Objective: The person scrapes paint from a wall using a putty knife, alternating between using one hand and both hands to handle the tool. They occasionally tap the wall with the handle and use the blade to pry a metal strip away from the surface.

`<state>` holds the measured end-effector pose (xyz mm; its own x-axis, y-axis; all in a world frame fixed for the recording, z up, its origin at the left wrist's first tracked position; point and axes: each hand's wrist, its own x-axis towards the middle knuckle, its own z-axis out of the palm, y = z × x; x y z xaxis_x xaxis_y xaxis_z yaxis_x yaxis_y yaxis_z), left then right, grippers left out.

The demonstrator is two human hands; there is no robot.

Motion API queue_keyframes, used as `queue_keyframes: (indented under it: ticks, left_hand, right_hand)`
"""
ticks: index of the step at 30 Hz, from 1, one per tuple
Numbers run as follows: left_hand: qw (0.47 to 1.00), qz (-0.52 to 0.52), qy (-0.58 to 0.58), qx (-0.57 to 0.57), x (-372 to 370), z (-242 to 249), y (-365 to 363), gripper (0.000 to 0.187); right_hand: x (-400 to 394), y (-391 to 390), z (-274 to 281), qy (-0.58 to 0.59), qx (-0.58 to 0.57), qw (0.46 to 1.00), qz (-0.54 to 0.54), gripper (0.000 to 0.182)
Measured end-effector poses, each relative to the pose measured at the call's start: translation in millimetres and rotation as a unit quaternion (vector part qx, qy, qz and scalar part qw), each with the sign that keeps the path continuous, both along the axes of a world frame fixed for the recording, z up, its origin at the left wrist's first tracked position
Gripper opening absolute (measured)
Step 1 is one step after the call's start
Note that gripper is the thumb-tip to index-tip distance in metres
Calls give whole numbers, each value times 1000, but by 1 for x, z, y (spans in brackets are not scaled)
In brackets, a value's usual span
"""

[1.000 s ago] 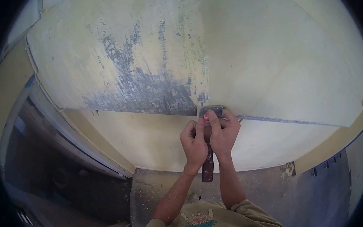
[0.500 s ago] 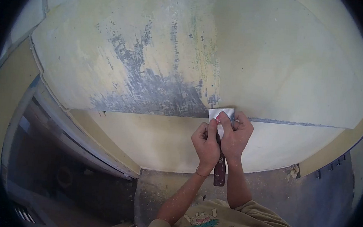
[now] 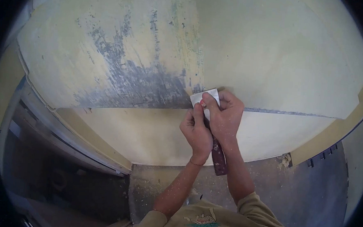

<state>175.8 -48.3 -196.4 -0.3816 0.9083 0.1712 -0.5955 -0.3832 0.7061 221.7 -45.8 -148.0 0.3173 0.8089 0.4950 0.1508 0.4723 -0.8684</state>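
Both of my hands are closed on a paint scraper with a dark reddish-brown handle pointing down toward me. Its wide, shiny blade lies against the wall surface, tilted, at the right edge of a scraped patch. My right hand grips the blade from the right, thumb on its face. My left hand holds it from the left and below, thumb also pressed on it. Between the thumbs shows a small red spot, too small to make out. The scraped patch shows grey through pale yellow-green paint.
Smooth painted wall spreads to the right, with a ledge edge below it and a paler wall section under that. The floor carries scattered flakes. A dark doorway opens at lower left.
The scraper has tilted, its blade leaning left and its handle end swinging right. Both hands have turned with it. The whole view has shifted slightly, moving the wall left and up.
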Motion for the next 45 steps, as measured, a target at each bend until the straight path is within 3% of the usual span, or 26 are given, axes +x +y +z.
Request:
queue_keyframes:
  ticks: [3,6,13,16,18,22,24,25,27,30,38,41,43,45]
  left_hand:
    - [996,-20,81,-41,-2,-7,-10,38]
    - [1000,7,5,-9,9,2,1,39]
    - [999,-10,46,-18,8,6,-1,39]
    - [998,-21,-56,7,11,13,-3,39]
    - [999,28,22,-28,12,7,-3,40]
    - [998,26,49,-9,3,9,3,40]
    - [998,-13,-61,18,-2,20,3,40]
    - [998,-12,-63,15,2,12,-1,40]
    - [1000,2,16,-16,4,5,-2,41]
    - [999,45,-21,7,-2,22,8,39]
    - [999,8,37,-21,-7,15,3,38]
    - [1000,5,-22,13,-6,16,4,40]
    - [999,17,32,-2,-7,7,4,39]
    - [999,4,49,-12,-10,3,-3,40]
  right_hand:
    - [2,-6,-10,-21,5,999,-30,14]
    - [9,1,3,-43,-15,999,-21,14]
    - [8,-1,3,-39,-2,999,-19,16]
    - [8,2,15,-83,-7,996,-10,16]
    - [12,-6,3,-66,-14,998,-16,17]
    - [2,5,11,-77,31,996,-8,17]
    - [1,8,10,-76,31,997,-7,17]
    - [0,7,10,-75,38,996,-6,17]
    - [1,2,7,-71,18,997,-12,17]
    - [-8,7,24,-83,9,996,-20,20]
    - [-7,2,16,-43,10,999,-16,16]
    - [-8,4,12,-46,23,999,-18,18]
    - [-8,3,5,-38,45,998,-38,19]
    - [-4,-5,-2,-34,-12,998,-56,19]
